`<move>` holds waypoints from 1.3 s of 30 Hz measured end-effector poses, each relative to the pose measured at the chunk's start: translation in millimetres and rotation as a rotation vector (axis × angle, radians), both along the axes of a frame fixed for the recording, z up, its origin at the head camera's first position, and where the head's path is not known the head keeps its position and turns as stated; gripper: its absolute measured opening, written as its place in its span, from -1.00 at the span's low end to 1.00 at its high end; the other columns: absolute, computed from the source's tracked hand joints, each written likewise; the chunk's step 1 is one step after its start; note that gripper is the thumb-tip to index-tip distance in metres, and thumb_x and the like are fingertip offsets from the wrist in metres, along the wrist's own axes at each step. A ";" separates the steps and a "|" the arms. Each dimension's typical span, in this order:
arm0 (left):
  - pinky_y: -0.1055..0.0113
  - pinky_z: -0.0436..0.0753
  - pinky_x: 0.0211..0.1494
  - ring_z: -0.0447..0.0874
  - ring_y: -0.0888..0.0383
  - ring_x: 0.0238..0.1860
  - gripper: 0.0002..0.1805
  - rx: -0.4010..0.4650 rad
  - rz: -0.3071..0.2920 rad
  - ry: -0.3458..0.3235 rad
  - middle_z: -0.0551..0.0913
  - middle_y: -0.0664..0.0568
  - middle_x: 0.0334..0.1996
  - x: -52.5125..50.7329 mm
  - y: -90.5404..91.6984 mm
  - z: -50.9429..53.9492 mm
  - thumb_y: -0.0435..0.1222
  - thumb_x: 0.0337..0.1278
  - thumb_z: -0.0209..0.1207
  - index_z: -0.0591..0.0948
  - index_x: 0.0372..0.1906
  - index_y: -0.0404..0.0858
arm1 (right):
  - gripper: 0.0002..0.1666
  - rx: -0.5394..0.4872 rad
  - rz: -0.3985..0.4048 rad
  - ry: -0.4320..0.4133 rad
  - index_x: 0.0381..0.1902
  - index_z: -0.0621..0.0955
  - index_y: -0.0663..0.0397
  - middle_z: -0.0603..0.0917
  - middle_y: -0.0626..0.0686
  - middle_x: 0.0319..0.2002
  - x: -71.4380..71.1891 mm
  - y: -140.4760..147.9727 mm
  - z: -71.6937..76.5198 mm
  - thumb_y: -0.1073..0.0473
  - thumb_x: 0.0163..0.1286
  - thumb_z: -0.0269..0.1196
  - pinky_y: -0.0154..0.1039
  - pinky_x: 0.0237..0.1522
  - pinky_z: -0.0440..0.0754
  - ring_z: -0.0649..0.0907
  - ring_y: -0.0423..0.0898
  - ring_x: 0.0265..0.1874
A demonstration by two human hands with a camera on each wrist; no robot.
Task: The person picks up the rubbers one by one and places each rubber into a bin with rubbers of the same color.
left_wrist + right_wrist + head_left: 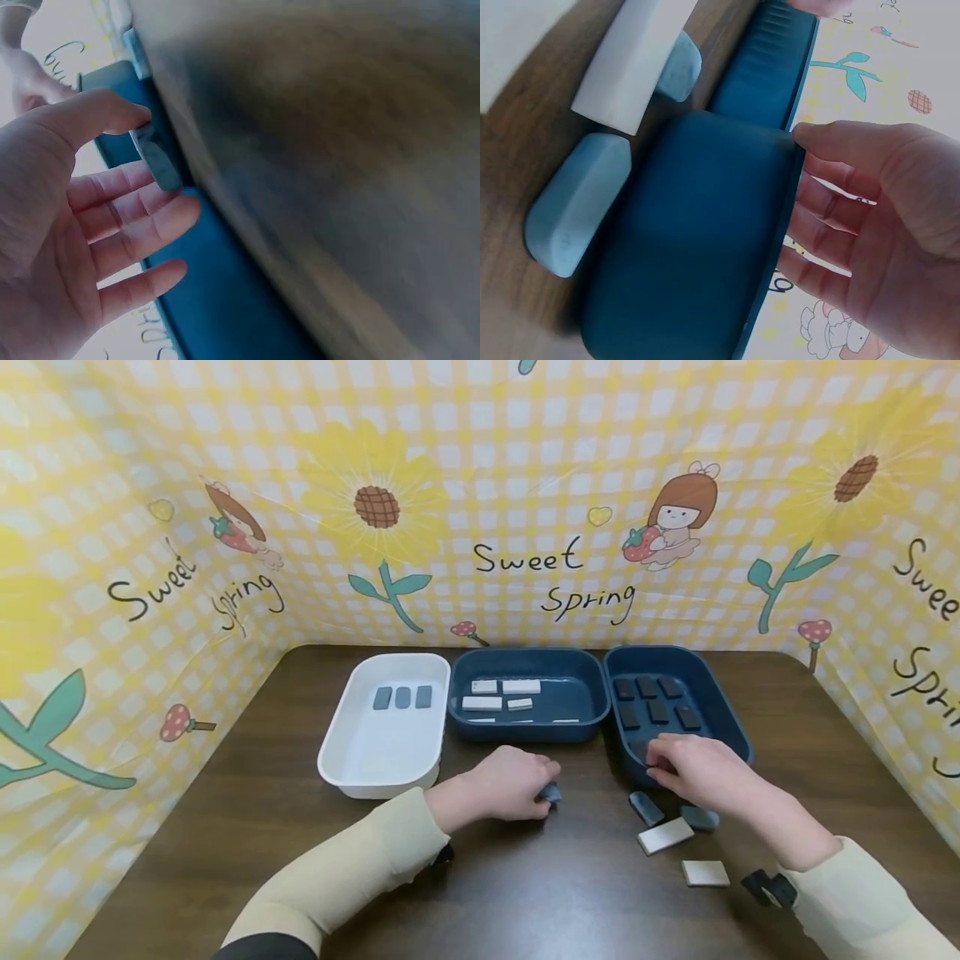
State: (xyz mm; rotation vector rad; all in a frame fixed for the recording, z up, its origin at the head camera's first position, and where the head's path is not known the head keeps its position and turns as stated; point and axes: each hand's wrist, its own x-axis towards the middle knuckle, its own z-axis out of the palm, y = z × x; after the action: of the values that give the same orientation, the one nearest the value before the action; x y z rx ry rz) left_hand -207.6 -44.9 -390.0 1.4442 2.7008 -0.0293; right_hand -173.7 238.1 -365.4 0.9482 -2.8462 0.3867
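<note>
My left hand (513, 783) is above the table in front of the middle bin, pinching a small blue-grey eraser (159, 159) between thumb and fingers. In the left wrist view its other fingers are loosely bent. My right hand (701, 772) is at the near end of the right dark blue bin (697, 225). Its thumb meets the rim and its fingertips dip behind the wall, so whether they hold anything is hidden. Dark flat blocks (657, 711) lie in rows inside that bin. Two more blue-grey erasers (577, 206) and two white blocks (665, 836) lie on the table before it.
At the left a white bin (382, 752) holds three blue-grey pieces (402, 697). The middle dark blue bin (528, 731) contains several white blocks (482, 702). All three bins stand side by side along the back of the brown table (525, 893), before a patterned cloth.
</note>
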 end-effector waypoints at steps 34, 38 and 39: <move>0.28 0.45 -0.47 0.45 0.18 -0.54 -0.68 0.179 0.525 -0.007 0.56 0.10 -0.51 -24.8 -168.3 46.8 -0.12 0.09 0.34 0.59 -0.15 -0.22 | -0.33 0.082 0.372 0.020 0.35 0.42 0.03 0.43 0.04 0.31 -19.3 -158.1 -1.9 0.01 0.33 0.30 -0.19 0.11 0.51 0.50 -0.11 0.18; 0.25 0.41 -0.52 0.41 0.17 -0.60 -0.72 0.122 0.572 0.004 0.49 0.12 -0.62 -34.1 -182.2 42.5 -0.14 0.10 0.31 0.57 -0.22 -0.24 | -0.23 0.095 0.407 0.007 0.44 0.31 0.05 0.31 0.05 0.40 -19.5 -178.5 -6.4 -0.01 0.35 0.29 -0.20 0.15 0.49 0.44 -0.08 0.25; 0.24 0.41 -0.52 0.41 0.16 -0.59 -0.73 0.113 0.590 -0.004 0.49 0.11 -0.62 -36.5 -184.5 41.8 -0.15 0.09 0.30 0.57 -0.24 -0.25 | -0.21 0.099 0.417 0.009 0.44 0.29 0.06 0.29 0.06 0.42 -19.8 -182.8 -7.3 0.00 0.35 0.29 -0.19 0.15 0.48 0.44 -0.08 0.26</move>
State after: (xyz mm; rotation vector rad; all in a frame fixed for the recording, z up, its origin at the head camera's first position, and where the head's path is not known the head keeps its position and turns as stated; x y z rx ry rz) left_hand -244.1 -229.4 -348.2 0.6100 3.0453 0.1621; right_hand -193.5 55.3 -372.7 1.5627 -2.6662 0.2770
